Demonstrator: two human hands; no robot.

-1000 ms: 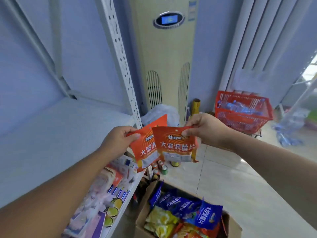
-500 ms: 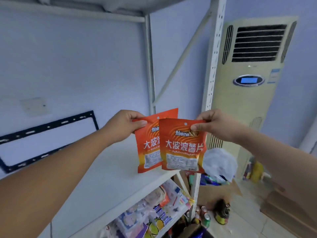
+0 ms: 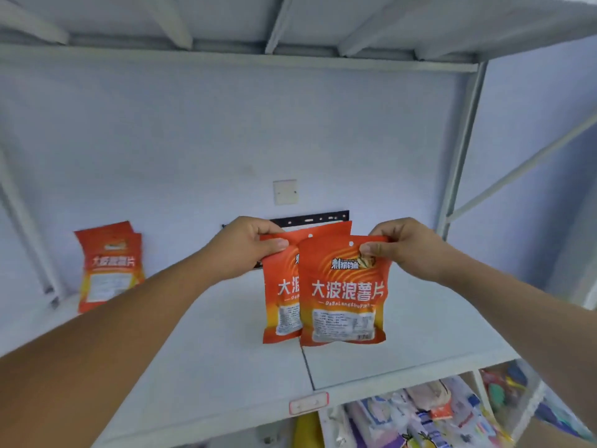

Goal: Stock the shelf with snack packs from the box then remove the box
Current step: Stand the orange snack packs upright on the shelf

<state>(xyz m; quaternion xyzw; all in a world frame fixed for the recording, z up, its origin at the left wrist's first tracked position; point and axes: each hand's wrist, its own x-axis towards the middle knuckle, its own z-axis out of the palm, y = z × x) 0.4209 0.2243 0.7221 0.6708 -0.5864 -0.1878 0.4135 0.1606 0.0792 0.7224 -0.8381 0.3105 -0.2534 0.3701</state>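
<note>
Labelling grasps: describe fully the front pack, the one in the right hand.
The front pack is a glossy, plastic-looking orange-red pouch with white Chinese lettering, a yellow lower band, a white label panel and a hang hole at the top. It hangs upright over the shelf; whether its bottom edge touches is unclear. The right hand pinches its top right corner. It overlaps the right side of the rear pack, held by the left hand.

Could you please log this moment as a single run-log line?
left hand: pinches rear pack | right hand: pinches front pack | both packs over shelf | stocked packs: far left
</note>
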